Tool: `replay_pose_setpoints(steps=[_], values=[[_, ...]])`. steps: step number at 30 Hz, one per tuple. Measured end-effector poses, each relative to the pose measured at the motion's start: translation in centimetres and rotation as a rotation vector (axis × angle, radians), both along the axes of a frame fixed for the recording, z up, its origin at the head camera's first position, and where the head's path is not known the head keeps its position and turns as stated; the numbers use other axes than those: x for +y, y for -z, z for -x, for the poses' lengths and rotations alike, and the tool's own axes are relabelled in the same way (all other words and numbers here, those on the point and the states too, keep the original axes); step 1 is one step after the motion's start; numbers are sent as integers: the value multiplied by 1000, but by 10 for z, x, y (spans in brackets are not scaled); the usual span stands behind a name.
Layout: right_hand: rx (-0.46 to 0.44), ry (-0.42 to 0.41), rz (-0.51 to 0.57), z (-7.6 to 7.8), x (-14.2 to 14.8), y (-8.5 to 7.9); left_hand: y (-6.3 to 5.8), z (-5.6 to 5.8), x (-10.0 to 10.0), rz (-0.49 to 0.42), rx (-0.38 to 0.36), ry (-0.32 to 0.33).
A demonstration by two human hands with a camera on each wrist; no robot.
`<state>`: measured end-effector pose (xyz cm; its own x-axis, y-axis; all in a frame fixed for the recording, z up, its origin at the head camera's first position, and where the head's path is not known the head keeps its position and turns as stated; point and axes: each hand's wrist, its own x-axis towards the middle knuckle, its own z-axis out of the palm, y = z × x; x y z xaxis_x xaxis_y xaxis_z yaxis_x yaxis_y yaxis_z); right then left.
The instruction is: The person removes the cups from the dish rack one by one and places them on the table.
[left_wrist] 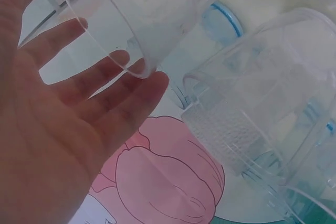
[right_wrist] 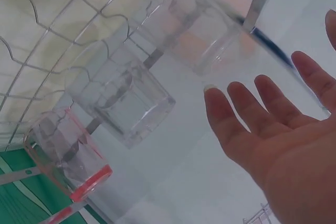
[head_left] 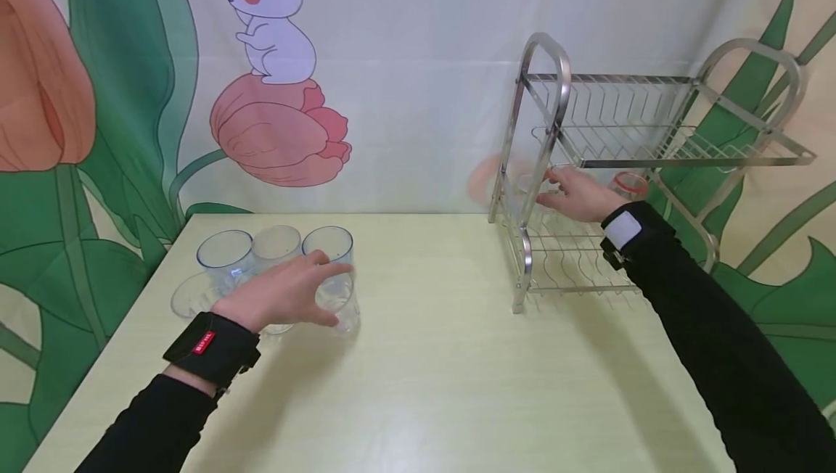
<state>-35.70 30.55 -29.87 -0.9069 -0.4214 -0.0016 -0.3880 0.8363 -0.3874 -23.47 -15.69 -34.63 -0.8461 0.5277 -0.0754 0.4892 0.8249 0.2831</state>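
My left hand [head_left: 281, 291] reaches over a cluster of see-through glasses, thumb and fingers spread beside the clear glass [head_left: 350, 313] at its front right corner. In the left wrist view, fairly straight fingertips [left_wrist: 157, 85] lie right at the rim of this glass [left_wrist: 157, 14]. At the lower tier of a two-tier metal rack [head_left: 699, 163], my right hand [head_left: 581, 197] has its fingers extended and holds nothing. Close to those fingers, the right wrist view shows a clear glass [right_wrist: 191, 35], another clear glass [right_wrist: 136, 103] and a red-edged glass [right_wrist: 92, 182] in a row on the wires.
Behind my left hand stand a blue-rimmed glass [head_left: 225, 248], a clear glass [head_left: 277, 239] and another blue-rimmed glass [head_left: 329, 239]. One more glass [head_left: 192, 297] sits at the left. The pale table [head_left: 431, 357] meets a printed cloth backdrop [head_left: 418, 96].
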Motion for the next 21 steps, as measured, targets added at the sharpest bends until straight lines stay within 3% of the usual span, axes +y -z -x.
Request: replay_pose_setpoints(steps=[7, 14, 21], values=[[-43, 112, -54, 32, 6, 9, -3, 5, 1, 77, -35, -31], [-73, 227, -63, 54, 12, 22, 4, 7, 2, 114, -40, -25], [28, 203, 67, 62, -3, 24, 7, 7, 2, 88, -20, -1]])
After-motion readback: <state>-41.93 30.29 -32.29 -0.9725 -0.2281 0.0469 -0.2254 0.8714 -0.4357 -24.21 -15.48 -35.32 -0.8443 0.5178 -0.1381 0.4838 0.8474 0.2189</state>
